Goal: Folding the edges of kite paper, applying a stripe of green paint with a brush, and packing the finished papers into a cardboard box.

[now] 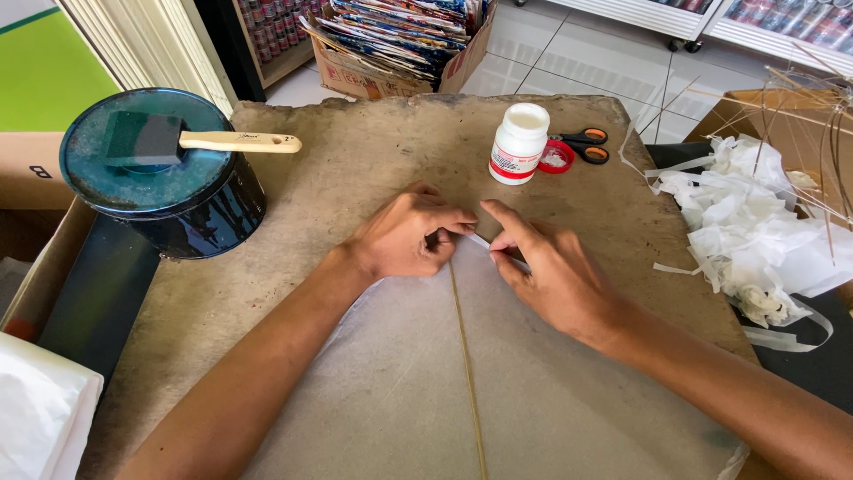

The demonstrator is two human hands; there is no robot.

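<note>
A thin translucent paper sheet (391,391) lies on a worn brown board (355,151), with a thin bamboo stick (466,356) running down its middle. My left hand (404,236) presses the paper's top corner, fingers curled over the upper end of the stick. My right hand (546,267) rests beside it, index finger and thumb pinching the folded paper edge at that corner. Both hands touch the paper tip, almost meeting.
A white glue bottle (518,142) stands open behind the hands, its red cap (556,157) and orange-handled scissors (586,144) beside it. A dark round tin (164,178) with a foam brush (191,140) sits left. Crumpled white paper scraps (755,231) and thin sticks (826,133) lie right.
</note>
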